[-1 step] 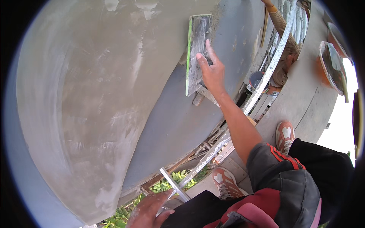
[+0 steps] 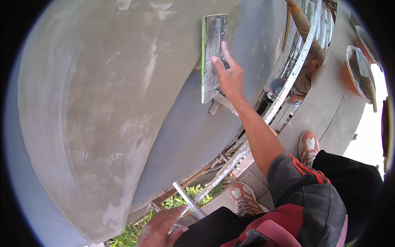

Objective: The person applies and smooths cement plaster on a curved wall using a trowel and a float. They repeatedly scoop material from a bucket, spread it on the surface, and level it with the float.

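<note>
My right hand (image 2: 230,80) holds a long rectangular plastering trowel (image 2: 210,70) with a green edge flat against the wall, index finger stretched along its back. The wall (image 2: 98,103) carries smeared beige-grey plaster on the left and smoother blue-grey plaster (image 2: 164,140) below and right of the trowel. My left hand (image 2: 160,226) is low at the bottom edge, fingers curved beside a pale metal bar (image 2: 189,199); what it grips, if anything, is hidden.
My feet stand on wooden planks (image 2: 325,111). A long spattered metal rail (image 2: 298,70) runs diagonally past the wall. Another person (image 2: 308,37), in a tan sleeve, is partly visible beyond it. Orange buckets (image 2: 354,82) with a tool and a dark bucket (image 2: 277,86) sit rightward. Leaves (image 2: 185,195) show below.
My right hand and the trowel have shifted very slightly up and to the left along the wall. The rest looks unchanged.
</note>
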### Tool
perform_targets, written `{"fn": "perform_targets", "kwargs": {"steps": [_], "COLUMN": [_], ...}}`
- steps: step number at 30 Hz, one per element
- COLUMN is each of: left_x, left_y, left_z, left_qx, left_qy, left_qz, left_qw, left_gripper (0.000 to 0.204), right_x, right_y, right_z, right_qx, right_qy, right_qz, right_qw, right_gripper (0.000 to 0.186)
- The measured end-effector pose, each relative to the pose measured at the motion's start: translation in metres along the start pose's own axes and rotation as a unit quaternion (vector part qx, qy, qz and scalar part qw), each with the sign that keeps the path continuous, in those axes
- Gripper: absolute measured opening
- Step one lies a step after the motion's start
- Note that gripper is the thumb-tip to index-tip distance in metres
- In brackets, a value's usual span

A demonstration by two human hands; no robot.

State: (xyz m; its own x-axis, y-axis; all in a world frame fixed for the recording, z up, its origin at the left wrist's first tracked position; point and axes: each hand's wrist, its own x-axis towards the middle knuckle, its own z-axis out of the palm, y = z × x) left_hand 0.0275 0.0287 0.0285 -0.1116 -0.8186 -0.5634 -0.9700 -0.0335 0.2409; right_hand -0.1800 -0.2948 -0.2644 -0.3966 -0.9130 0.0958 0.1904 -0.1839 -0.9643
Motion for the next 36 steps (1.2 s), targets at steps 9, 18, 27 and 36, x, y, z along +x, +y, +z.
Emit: {"fn": "perform_targets", "kwargs": {"steps": [9, 18, 27, 36], "left_x": [0.018, -0.009, 0.007, 0.016], "left_y": [0.014, -0.018, 0.004, 0.004], "left_z": [-0.009, 0.002, -0.008, -0.010], "left_qx": [-0.028, 0.014, 0.007, 0.005], "left_qy": [-0.012, -0.031, -0.031, -0.035], "left_qz": [0.063, 0.041, 0.093, 0.071], "left_qw": [0.998, 0.999, 0.995, 0.997], "left_gripper": [0.061, 0.075, 0.070, 0.069], "right_x": [-0.236, -0.070, -0.261, -0.077], "right_y": [0.010, 0.000, 0.021, 0.022], "right_z": [0.098, 0.035, 0.106, 0.048], "right_qx": [-0.089, 0.020, -0.114, -0.207], "right_qy": [-0.237, -0.029, -0.263, -0.048], "right_qz": [-0.313, -0.006, -0.331, -0.317], "right_qw": [0.915, 0.999, 0.899, 0.924], "right_gripper": [0.078, 0.070, 0.087, 0.064]}}
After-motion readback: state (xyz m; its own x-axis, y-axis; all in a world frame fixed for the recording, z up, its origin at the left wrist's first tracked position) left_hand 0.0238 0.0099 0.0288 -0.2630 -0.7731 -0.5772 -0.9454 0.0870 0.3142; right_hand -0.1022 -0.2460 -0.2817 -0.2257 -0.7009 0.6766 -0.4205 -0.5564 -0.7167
